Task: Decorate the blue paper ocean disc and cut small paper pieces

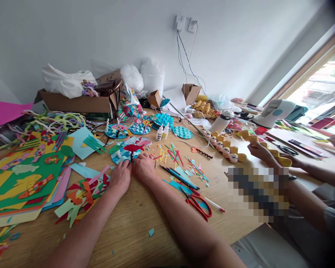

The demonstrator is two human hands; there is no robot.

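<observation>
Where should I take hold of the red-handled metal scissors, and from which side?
Best by the red loop handles, coming from the near right. The scissors lie flat with their blades pointing away to the left, towards the blue paper scraps, so the loops face you. Watch the slim red-and-white stick running close along their far side.

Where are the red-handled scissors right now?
In the head view, the red-handled scissors lie right of the person's right forearm, beside the red-and-white pen.
</observation>
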